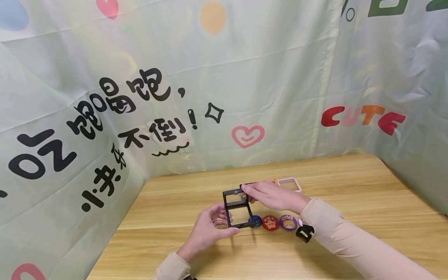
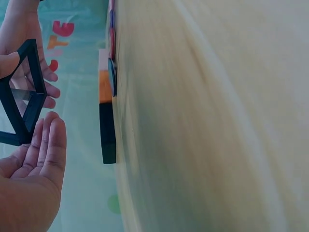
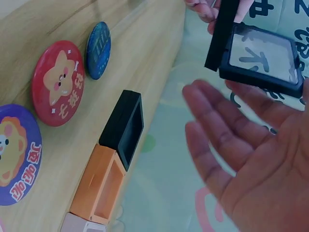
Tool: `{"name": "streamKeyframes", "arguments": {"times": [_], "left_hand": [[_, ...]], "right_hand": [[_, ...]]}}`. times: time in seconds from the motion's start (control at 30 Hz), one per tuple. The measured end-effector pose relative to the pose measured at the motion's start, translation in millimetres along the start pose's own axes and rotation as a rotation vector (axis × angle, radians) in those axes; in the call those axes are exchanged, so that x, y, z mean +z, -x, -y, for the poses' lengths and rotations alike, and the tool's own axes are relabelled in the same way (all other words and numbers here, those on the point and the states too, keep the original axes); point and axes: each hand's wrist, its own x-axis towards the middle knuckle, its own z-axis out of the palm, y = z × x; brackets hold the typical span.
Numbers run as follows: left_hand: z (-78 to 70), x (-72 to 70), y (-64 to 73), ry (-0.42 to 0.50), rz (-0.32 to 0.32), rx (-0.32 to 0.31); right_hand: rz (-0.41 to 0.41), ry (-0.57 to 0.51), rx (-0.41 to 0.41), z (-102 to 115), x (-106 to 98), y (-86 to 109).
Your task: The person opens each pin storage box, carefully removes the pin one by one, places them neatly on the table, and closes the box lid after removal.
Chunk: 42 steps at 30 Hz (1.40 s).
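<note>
A black hinged display frame is unfolded and held above the table between both hands. My left hand grips its lower half at the left side, thumb at the front and fingers behind. The upper half is pinched at its right edge by my right hand. Clear film spans one half in the right wrist view. Below and right of the frame lie a blue round badge, a red badge with a star and a purple badge. Another badge is mostly hidden by the right wrist.
Towards the back of the wooden table, a second black frame, an orange frame and a pink frame stand in a row. A printed cloth hangs behind and beside the table.
</note>
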Motion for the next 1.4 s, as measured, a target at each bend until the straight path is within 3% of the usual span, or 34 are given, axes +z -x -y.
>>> {"name": "streamKeyframes", "arguments": {"times": [0.27, 0.53, 0.8, 1.4], "left_hand": [[-0.1, -2.9, 0.5, 0.017, -0.012, 0.001], [-1.3, -5.0, 0.0, 0.046, -0.04, -0.017], [-1.7, -7.2, -2.0, 0.064, -0.051, -0.007], [-4.6, -6.5, -1.7, 0.016, -0.064, -0.032]], "right_hand": [[0.053, 0.026, -0.126, -5.2, 2.1, 1.9], [0.086, -0.007, -0.186, -7.6, 7.7, 2.3], [0.075, 0.041, -0.151, -6.1, 10.1, 2.5], [0.085, 0.117, -0.152, -1.4, 10.7, 3.1]]}}
